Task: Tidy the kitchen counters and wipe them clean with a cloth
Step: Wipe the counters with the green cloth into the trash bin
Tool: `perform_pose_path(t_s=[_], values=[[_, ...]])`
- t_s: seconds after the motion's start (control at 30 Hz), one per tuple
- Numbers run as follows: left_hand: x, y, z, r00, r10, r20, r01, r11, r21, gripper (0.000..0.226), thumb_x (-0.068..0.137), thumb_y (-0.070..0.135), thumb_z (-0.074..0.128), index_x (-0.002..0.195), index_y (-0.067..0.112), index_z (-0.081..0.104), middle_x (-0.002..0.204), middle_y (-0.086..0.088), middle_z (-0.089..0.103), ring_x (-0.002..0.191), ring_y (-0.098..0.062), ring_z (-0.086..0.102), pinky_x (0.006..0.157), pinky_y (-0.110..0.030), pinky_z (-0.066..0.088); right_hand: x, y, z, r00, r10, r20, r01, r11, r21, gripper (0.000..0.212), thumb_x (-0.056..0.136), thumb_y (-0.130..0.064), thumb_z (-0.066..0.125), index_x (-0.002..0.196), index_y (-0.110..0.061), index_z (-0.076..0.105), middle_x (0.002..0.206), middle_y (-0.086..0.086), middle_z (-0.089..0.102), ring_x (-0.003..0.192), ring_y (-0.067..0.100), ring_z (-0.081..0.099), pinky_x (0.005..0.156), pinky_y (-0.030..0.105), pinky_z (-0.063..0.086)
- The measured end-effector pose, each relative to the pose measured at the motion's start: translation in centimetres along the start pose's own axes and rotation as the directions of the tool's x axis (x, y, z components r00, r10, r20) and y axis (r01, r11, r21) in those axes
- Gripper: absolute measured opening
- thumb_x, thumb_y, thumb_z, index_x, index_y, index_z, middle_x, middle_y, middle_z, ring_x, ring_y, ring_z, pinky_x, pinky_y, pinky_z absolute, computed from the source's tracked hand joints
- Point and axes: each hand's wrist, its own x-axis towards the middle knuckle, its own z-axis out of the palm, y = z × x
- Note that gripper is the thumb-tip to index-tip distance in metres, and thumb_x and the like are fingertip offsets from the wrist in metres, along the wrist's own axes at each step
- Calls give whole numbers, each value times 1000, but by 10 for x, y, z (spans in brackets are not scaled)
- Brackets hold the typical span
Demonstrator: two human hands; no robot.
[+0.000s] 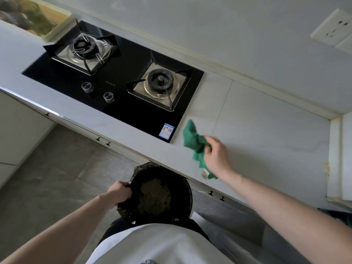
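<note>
hob sticker (166, 131): blue-edged label with a qr code, left of the right hand (216, 155); print too small to read
hob brand mark (110, 84): illegible

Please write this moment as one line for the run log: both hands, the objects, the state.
left hand: grips rim of bin | right hand: holds green cloth on counter, right of hob | state: wiping, bin below counter edge

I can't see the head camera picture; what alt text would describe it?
A person's right hand holds a green cloth on a pale kitchen counter beside a black two-burner gas hob. Their left hand grips the rim of a black-lined bin held below the counter edge.
</note>
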Motion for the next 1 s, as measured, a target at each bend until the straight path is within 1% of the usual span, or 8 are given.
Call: perform_pose_path(t_s=[0.17, 0.23, 0.33, 0.5, 0.67, 0.8, 0.87, 1.0], values=[[1, 0, 3, 1000, -4, -7, 4, 1000, -20, 34, 74, 1, 50, 81, 17, 79, 68, -6, 70, 59, -23, 68, 52, -27, 56, 57, 66, -46, 987, 43, -157, -81, 968, -239, 36, 91, -1, 55, 124, -9, 68, 126, 11, 63, 112, 32, 60, 92, 30, 43], [1, -1, 3, 1000, -12, -14, 11, 1000, -19, 33, 74, 1, 51, 81, 17, 79, 68, -6, 70, 59, -23, 68, 50, -26, 56, 63, 90, -42, 987, 123, -105, -150, 940, -305, 36, 92, -7, 59, 127, -8, 68, 134, 15, 60, 122, 36, 57, 102, 35, 42], [1, -2, 5, 1000, -12, -28, 12, 1000, -21, 32, 71, 1, 51, 82, 13, 79, 66, -7, 68, 58, -23, 67, 52, -28, 56, 49, 99, -15, 963, 268, 3, -242, 873, -424, 44, 95, -40, 57, 134, -20, 64, 150, 11, 50, 128, 41, 49, 106, 42, 41], [-2, 1, 7, 999, -25, -36, 23, 999, -33, 33, 72, 0, 51, 83, 14, 79, 70, -7, 70, 59, -24, 67, 49, -25, 56, 22, 59, 27, 985, 160, 69, -114, 893, -435, 57, 90, -68, 41, 126, -33, 68, 142, -1, 56, 112, 38, 50, 97, 40, 42], [-3, 1, 10, 998, -39, -48, 38, 999, -37, 32, 74, 1, 51, 81, 15, 78, 68, -8, 68, 56, -23, 64, 47, -23, 51, -8, 32, 45, 973, 61, 221, 33, 917, -398, 34, 94, -48, 58, 123, -35, 67, 137, -11, 55, 120, 27, 43, 94, 41, 45], [-3, 1, 10, 997, -51, -53, 49, 998, -34, 30, 75, 2, 52, 81, 16, 78, 71, -7, 70, 58, -23, 66, 47, -22, 51, -8, 27, 40, 942, -53, 331, 168, 929, -330, 21, 95, -31, 61, 115, -28, 68, 124, -12, 62, 112, 22, 47, 90, 33, 44], [-3, 2, 9, 997, -53, -56, 51, 998, -32, 30, 75, 3, 52, 82, 17, 79, 71, -7, 70, 58, -22, 66, 46, -22, 50, -1, 28, 30, 951, -79, 300, 151, 962, -227, 17, 90, -20, 62, 105, -27, 68, 111, -9, 68, 103, 22, 58, 84, 33, 47], [-1, 1, 6, 997, -61, -37, 60, 998, -24, 34, 69, 3, 50, 83, 14, 79, 78, -12, 74, 66, -27, 71, 50, -28, 57, 27, 35, -6, 998, 3, 61, 1, 998, -66, 14, 86, -14, 65, 99, -19, 66, 96, -3, 72, 85, 18, 65, 73, 32, 52]])
